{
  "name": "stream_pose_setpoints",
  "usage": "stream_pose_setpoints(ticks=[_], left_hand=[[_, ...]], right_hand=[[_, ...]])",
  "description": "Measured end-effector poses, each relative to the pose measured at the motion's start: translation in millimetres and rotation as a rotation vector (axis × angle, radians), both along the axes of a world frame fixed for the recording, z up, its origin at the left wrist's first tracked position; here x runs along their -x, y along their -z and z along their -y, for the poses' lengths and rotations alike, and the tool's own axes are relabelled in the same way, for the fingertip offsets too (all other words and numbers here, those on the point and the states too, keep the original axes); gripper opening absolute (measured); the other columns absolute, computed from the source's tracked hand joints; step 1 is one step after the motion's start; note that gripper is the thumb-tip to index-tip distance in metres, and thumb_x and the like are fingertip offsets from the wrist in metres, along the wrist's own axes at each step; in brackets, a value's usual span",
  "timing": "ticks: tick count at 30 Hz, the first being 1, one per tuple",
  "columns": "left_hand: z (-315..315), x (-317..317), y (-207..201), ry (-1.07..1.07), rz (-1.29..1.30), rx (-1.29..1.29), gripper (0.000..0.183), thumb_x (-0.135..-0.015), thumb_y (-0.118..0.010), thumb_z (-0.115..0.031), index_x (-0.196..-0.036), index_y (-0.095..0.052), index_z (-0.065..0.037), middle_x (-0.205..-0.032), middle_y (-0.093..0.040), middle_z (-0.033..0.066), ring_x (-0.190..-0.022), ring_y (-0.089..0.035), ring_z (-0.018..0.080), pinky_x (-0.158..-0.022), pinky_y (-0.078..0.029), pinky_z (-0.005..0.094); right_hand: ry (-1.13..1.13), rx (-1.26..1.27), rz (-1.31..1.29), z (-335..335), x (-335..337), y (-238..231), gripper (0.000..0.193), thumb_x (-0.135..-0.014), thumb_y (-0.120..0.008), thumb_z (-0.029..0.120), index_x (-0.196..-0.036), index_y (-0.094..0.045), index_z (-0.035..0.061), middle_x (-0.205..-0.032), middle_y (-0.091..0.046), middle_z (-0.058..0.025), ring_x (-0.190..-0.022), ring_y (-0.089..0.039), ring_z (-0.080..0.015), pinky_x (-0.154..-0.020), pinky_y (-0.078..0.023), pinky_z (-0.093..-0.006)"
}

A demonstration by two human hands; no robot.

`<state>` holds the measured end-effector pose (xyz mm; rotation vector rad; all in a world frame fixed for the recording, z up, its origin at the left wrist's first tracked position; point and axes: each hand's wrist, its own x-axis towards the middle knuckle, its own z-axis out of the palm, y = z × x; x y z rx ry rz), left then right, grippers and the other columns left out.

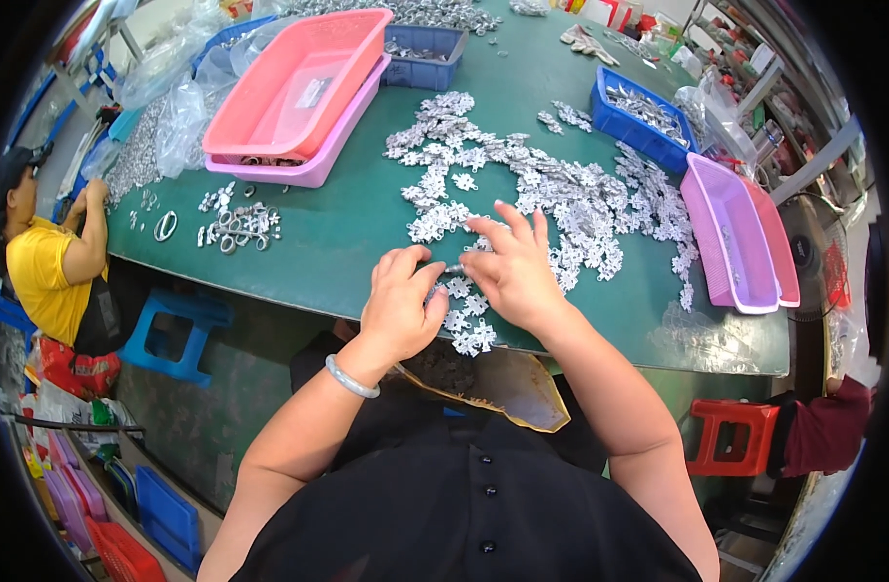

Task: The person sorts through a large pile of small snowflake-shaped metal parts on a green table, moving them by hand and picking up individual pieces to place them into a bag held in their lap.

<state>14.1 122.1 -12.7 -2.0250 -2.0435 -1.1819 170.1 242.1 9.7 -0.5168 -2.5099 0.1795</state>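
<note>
My left hand (402, 303), with a pale bangle (352, 377) on its wrist, is bent with thumb and fingers drawn together at a small silvery metal piece (454, 269). From the other side, my right hand (513, 269) pinches the same piece, its outer fingers raised. The piece is partly hidden by fingertips, and its exact kind is too small to make out. Several flat silvery metal castings with notched outlines (471, 338) lie just below my hands, near the table edge. A wide pile of the same castings (570, 209) spreads beyond my right hand.
On the green table (357, 218) stand a stacked pink basket (299, 87), a blue bin of metal parts (643, 116) and a purple basket (726, 233). Small rings (241, 228) lie at left. A person in yellow (51, 272) works at the left end, near a blue stool (177, 330).
</note>
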Motion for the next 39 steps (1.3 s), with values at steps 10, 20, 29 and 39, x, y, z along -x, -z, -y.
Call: stream_pose_setpoints(ticks=[10, 20, 29, 39], left_hand=[[4.1, 1.5, -8.1, 0.192, -0.026, 0.046, 0.025, -0.079, -0.065, -0.014, -0.103, -0.071, -0.009, -0.111, -0.064, 0.0062, -0.107, -0.055, 0.0265, -0.098, -0.036, 0.0438], [-8.1, 2.1, -10.2, 0.135, -0.006, 0.077, 0.031, -0.083, -0.065, -0.015, -0.114, -0.067, -0.008, -0.122, -0.057, 0.0133, -0.114, -0.051, 0.032, -0.1, -0.036, 0.0443], [-9.9, 2.0, -5.3, 0.148, -0.029, 0.001, 0.015, -0.077, -0.07, -0.013, -0.091, -0.069, -0.007, -0.101, -0.063, 0.0056, -0.103, -0.056, 0.0257, -0.095, -0.036, 0.0444], [-9.6, -1.9, -8.9, 0.11, 0.033, -0.063, 0.023, -0.072, -0.065, -0.006, -0.094, -0.066, -0.007, -0.098, -0.065, 0.0067, -0.102, -0.058, 0.0287, -0.094, -0.038, 0.0424]], right_hand=[[0.174, 0.036, 0.177, -2.3, -29.6, -3.5, 0.034, -0.081, -0.071, 0.019, -0.114, -0.067, 0.0115, -0.141, -0.046, -0.0128, -0.137, -0.032, -0.0415, -0.109, -0.021, -0.0686], [0.141, 0.126, 0.199, 0.6, -41.7, -7.5, 0.035, -0.076, -0.076, 0.018, -0.109, -0.07, 0.0189, -0.144, -0.044, -0.0131, -0.14, -0.028, -0.0437, -0.108, -0.02, -0.0706], [0.082, 0.149, 0.143, 8.6, -54.7, -6.8, 0.036, -0.074, -0.078, 0.017, -0.108, -0.068, 0.0129, -0.143, -0.044, -0.014, -0.139, -0.029, -0.0432, -0.109, -0.022, -0.0682], [0.072, 0.194, 0.094, 13.0, -71.0, -6.1, 0.039, -0.076, -0.076, 0.017, -0.11, -0.062, 0.007, -0.14, -0.045, -0.0156, -0.137, -0.03, -0.0445, -0.109, -0.023, -0.0643]])
